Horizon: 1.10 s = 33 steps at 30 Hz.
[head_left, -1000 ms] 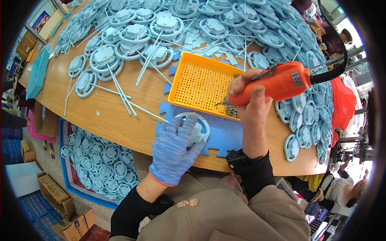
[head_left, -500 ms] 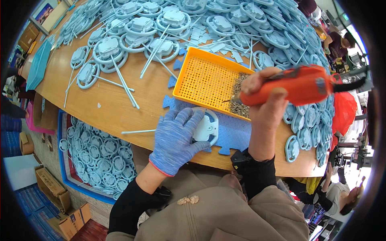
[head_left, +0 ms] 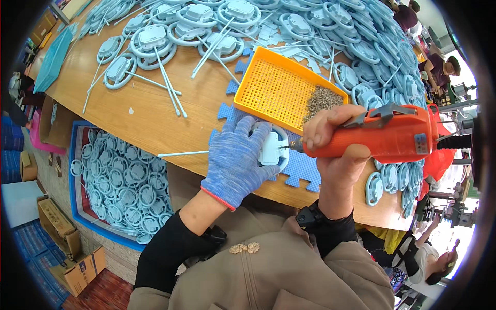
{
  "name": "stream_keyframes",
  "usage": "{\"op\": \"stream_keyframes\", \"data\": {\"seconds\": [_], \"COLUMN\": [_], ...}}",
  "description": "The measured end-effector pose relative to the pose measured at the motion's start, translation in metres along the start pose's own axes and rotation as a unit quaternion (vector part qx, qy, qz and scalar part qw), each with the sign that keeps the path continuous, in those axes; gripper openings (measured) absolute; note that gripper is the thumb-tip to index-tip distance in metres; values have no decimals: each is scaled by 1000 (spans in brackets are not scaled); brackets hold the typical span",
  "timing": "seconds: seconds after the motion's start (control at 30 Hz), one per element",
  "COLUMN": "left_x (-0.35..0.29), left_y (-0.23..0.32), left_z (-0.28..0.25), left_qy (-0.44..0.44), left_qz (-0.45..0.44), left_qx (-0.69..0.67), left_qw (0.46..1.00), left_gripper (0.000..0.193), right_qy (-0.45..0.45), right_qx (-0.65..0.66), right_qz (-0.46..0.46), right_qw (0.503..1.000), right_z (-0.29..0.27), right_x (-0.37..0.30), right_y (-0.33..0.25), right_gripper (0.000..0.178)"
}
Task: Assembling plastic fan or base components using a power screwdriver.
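Note:
My left hand (head_left: 232, 163), in a blue knit glove, holds a light-blue plastic wheel-shaped part (head_left: 270, 151) down on a blue foam mat (head_left: 304, 170). The part's thin rod (head_left: 181, 154) sticks out to the left of the glove. My bare right hand (head_left: 337, 173) is wrapped round an orange electric screwdriver (head_left: 387, 137), held level. Its bit points left and meets the part's flat centre plate, near the plate's right side. Just beyond the mat's middle, a yellow perforated tray (head_left: 274, 85) has small screws (head_left: 325, 99) heaped at its right end.
Many similar wheel parts (head_left: 240, 13) pile up across the far side of the wooden table (head_left: 139, 111). More fill a blue-rimmed bin (head_left: 129, 181) at lower left, near cardboard boxes (head_left: 82, 271). A red bag (head_left: 439, 150) hangs at right; other people sit beyond.
My right hand has brought the screwdriver from over the tray's screws down and nearer, so its bit now reaches the part. My left hand stays on the part; the whole view has shifted slightly.

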<state>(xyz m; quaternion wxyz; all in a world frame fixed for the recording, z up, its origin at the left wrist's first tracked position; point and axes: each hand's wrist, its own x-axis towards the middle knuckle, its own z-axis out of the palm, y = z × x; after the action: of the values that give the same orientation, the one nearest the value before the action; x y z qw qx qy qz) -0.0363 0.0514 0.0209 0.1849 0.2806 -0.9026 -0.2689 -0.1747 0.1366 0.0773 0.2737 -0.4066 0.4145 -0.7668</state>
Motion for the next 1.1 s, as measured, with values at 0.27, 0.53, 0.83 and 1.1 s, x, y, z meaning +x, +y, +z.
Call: {"op": "stream_keyframes", "data": {"seconds": [0.27,0.53,0.83,1.1], "left_x": [-2,2,1,-3], "left_y": [1,5,-5,19], "left_z": [0,3,-13,-11], "left_qy": [-12,-21,85,-10], "left_qz": [-8,2,58,153], "left_qx": [6,38,12,-17], "left_qw": [1000,999,995,988], "left_gripper": [73,73,53,24], "right_qy": [1,-27,-24,21], "right_qx": [3,-94,-33,78], "right_qz": [-5,5,9,-30], "right_qw": [1000,995,999,996], "right_z": [2,8,10,0], "right_x": [-4,-1,12,-8], "right_y": [3,5,-1,-21], "right_gripper": [59,61,59,59]}}
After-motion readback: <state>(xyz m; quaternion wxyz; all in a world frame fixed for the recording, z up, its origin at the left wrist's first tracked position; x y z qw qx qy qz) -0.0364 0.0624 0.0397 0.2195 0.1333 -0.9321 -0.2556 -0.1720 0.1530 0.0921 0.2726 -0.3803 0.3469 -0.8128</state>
